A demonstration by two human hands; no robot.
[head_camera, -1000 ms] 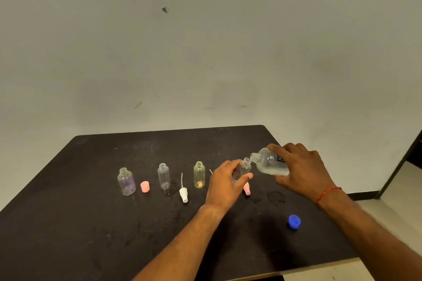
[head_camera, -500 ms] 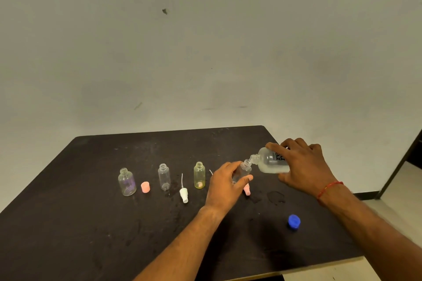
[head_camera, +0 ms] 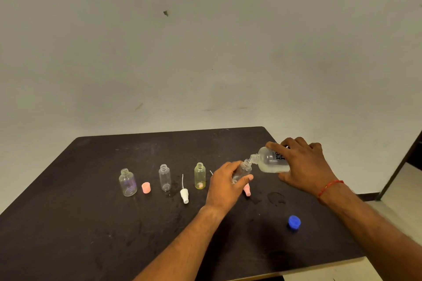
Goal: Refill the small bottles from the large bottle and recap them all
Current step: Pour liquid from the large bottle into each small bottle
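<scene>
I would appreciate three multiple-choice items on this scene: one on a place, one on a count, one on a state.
1. Where is the round blue plastic cap?
A. On the large bottle's neck.
B. Lying on the black table, near the right forearm.
C. Between two small bottles.

2. How many small bottles stand untouched and uncapped in the row?
A. Two.
B. Three.
C. Five.

3. How is the large frosted plastic bottle held?
A. Upright, capped.
B. Lying on the table.
C. Tilted by the right hand, neck at the small clear bottle that the left hand grips.

Answers: 1 B, it lies alone there; 2 B, a purple-tinted bottle, a plain clear bottle and a yellow bottle stand there; 3 C, its open neck is at that bottle's mouth.
</scene>
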